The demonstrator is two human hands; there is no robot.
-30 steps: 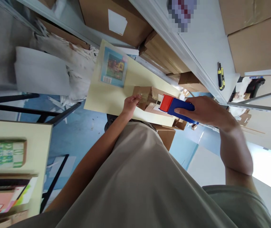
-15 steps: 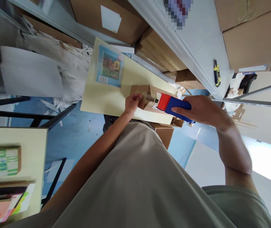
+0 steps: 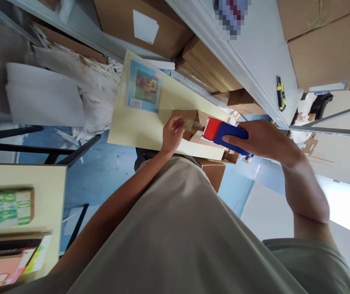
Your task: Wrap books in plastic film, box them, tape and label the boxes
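Yellow table (image 3: 138, 126), shelving at 12 o'clock. Right hand (image 3: 262, 141) clamped on blue-red tape dispenser (image 3: 224, 132); left hand (image 3: 172, 132) pinches tape on cardboard box (image 3: 190, 118), at its 9 o'clock.

Head camera, steeply down and tilted, one view only.

The single view comes from the person's head and looks down over the chest toward the pale yellow table (image 3: 141, 126), which serves as landmark. The frame is rolled: the table runs diagonally from upper left to centre right, with the shirt filling the bottom below it. The camera sits close, at arm's reach from the table; the left hand (image 3: 172, 134) and right hand (image 3: 262, 141) meet at its near edge. Grey shelving (image 3: 254, 61) slants above and right of the table, blue floor (image 3: 101, 167) shows left below it. No second view shares the scene.
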